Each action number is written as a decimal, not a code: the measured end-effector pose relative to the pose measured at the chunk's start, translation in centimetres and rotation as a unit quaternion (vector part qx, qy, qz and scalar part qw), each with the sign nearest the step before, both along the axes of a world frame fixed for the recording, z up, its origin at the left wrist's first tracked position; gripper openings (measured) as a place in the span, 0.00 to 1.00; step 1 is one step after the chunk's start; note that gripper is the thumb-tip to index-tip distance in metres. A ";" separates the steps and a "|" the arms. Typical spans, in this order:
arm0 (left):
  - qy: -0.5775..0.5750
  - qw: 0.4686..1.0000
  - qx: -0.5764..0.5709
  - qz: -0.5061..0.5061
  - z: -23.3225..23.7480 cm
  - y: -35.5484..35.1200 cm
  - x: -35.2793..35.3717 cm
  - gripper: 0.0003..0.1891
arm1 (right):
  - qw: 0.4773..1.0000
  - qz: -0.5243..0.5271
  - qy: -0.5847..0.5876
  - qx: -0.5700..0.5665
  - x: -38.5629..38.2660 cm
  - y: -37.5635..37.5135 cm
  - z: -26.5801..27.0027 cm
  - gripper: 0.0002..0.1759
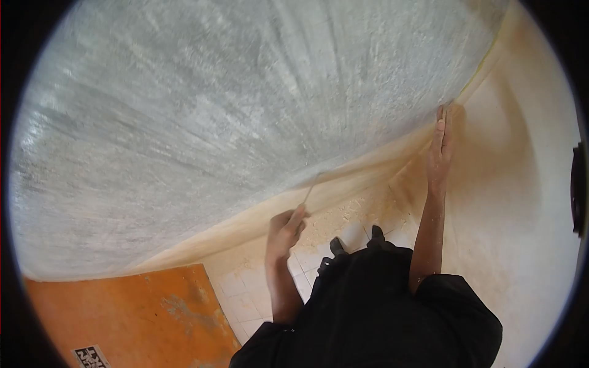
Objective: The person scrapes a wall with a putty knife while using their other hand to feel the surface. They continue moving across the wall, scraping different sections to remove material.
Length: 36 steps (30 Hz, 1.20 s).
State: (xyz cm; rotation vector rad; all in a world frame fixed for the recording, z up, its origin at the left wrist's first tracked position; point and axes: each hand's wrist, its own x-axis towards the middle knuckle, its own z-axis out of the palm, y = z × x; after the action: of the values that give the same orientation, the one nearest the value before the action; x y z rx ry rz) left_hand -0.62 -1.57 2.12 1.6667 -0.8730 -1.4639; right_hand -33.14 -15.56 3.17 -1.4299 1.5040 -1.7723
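My left hand (286, 233) is closed around a thin-bladed scraper (311, 189), which I see nearly edge-on. Its tip meets the lower edge of a grey, streaky plastered wall surface (202, 116). Higher up on the right, my right hand (442, 147) lies against the corner where the grey surface meets the cream side wall (491, 202). Its fingers are stretched out and close together, and no tool shows in it. Below the grey part runs a cream band of wall (362, 175).
White floor tiles (236, 285) carry scattered pale flakes (353, 211) near my dark footwear (337, 246). At lower left is an orange panel (123, 313) with grey scuffs and a black-and-white sticker (90, 357). A dark object (578, 190) is on the right wall.
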 end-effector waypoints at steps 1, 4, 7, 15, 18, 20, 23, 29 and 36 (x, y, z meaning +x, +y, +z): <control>0.003 1.000 0.003 0.005 -0.1 0.2 -0.4 0.22 | 1.000 0.003 -0.001 0.001 0.0 0.0 0.1 0.31; 0.047 0.999 -0.025 -0.005 -0.5 0.9 0.6 0.22 | 1.000 0.012 -0.001 -0.010 0.0 0.2 0.3 0.31; 0.023 0.998 0.018 0.049 0.2 2.3 3.6 0.22 | 1.000 -0.003 0.012 -0.015 -0.1 -0.5 0.4 0.32; 0.033 0.999 -0.023 0.021 0.7 2.8 4.6 0.21 | 0.996 -0.058 0.061 -0.001 2.8 -0.1 1.9 0.34; -0.025 1.000 -0.004 0.001 1.3 2.8 4.8 0.21 | 0.990 -0.058 0.119 0.039 2.2 -0.1 0.3 0.35; -0.002 1.000 -0.022 -0.007 0.3 2.5 2.7 0.21 | 0.993 -0.075 0.090 0.026 3.3 0.3 -0.5 0.35; 0.003 0.997 -0.072 -0.009 -0.3 3.4 4.1 0.23 | 0.992 -0.092 0.083 0.019 3.3 -0.3 -0.7 0.35; 0.021 0.998 -0.056 -0.034 0.1 1.4 4.2 0.23 | 0.990 -0.092 0.099 0.028 4.6 -0.1 -1.1 0.36; -0.051 0.999 0.000 -0.018 0.7 2.7 8.4 0.25 | 0.992 -0.029 0.124 0.011 6.5 1.1 -1.8 0.37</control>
State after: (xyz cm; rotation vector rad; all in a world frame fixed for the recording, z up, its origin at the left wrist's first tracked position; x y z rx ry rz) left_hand 7.79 1.18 2.82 1.7465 -0.9627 -1.4117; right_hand -26.68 -14.47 1.34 -1.6614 1.6996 -1.6526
